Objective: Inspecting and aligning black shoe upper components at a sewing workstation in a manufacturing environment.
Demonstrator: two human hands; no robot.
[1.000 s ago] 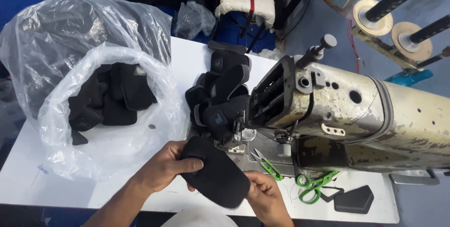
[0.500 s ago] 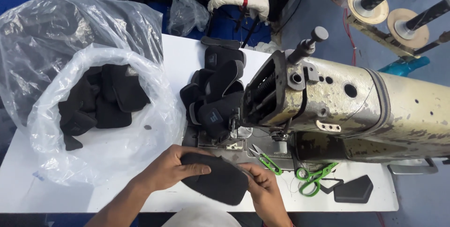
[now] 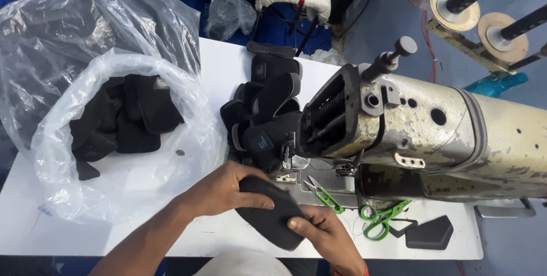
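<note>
Black padded piece (image 3: pixel 272 213), plain. Sewing machine (image 3: pixel 433 130) cream, paint worn to mottled brown. Scissors (image 3: pixel 380 219) and thread snips (image 3: pixel 325 195), green handles. Table (image 3: pixel 228 65) white. Left: clear plastic bag (image 3: pixel 114 196) of black pieces (image 3: pixel 122 119). Far right: tan spool discs (image 3: pixel 450 11).

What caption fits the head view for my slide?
Both hands, left and right, hold a black pad before a worn sewing machine, an open bag of pads alongside.

Ahead of me: worn cream sewing machine (image 3: pixel 421 133); black padded pieces stacked (image 3: pixel 268 110) beside it
To my left: clear plastic bag (image 3: pixel 114 139) of black pieces
On my bench (image 3: pixel 228 65): green-handled scissors (image 3: pixel 382 219); green thread snips (image 3: pixel 325 193)
</note>
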